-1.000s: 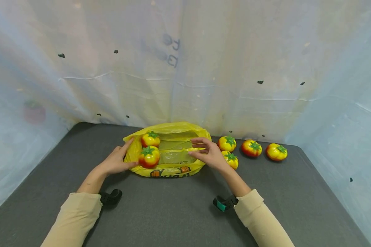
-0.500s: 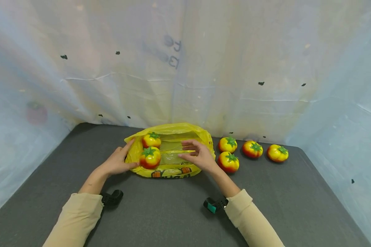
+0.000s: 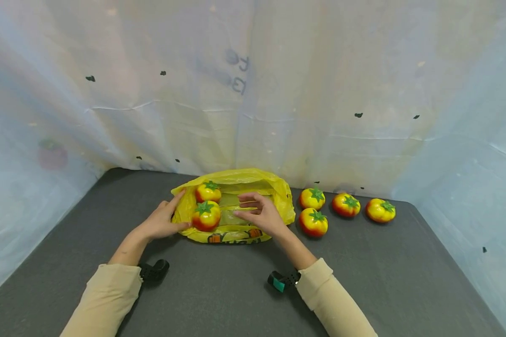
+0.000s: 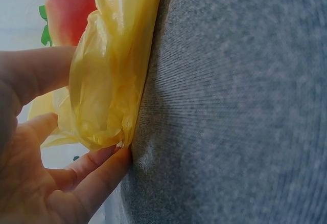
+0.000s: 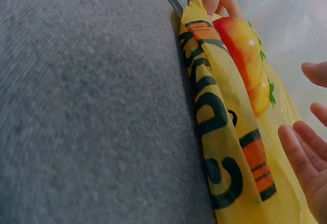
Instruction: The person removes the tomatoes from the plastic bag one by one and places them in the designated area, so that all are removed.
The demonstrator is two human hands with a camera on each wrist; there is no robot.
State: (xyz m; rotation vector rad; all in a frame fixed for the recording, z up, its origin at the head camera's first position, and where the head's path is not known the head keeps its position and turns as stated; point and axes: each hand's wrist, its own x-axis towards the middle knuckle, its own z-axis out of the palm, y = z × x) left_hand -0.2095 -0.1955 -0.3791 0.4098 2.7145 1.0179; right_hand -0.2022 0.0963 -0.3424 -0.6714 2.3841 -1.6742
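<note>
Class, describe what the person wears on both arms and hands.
The left sleeve and right sleeve are beige with wide cuffs. Each wrist bears a black band; the right one has a green patch. Left hand and right hand are ungloved.

Tomato point(image 4: 71, 12) partly behind yellow bag point(image 4: 107, 81), cropped at left wrist view's top

Bag point(image 3: 244, 175), ctr of frame: thin plastic film, crinkly, shiny highlights. Tomatoes point(image 3: 206, 216), ctr & R: smooth, glossy, plastic-looking. Tabletop point(image 3: 219, 290), lower half: matt, cloth-like, fine-textured. Sheeting point(image 3: 261, 121), upper half: translucent, plastic-like, creased, sl. sheen. Sleeves point(image 3: 105, 295), bottom L & R: matt cloth. Wristbands point(image 3: 153, 272), lower ctr: smooth, rubbery-looking.
</note>
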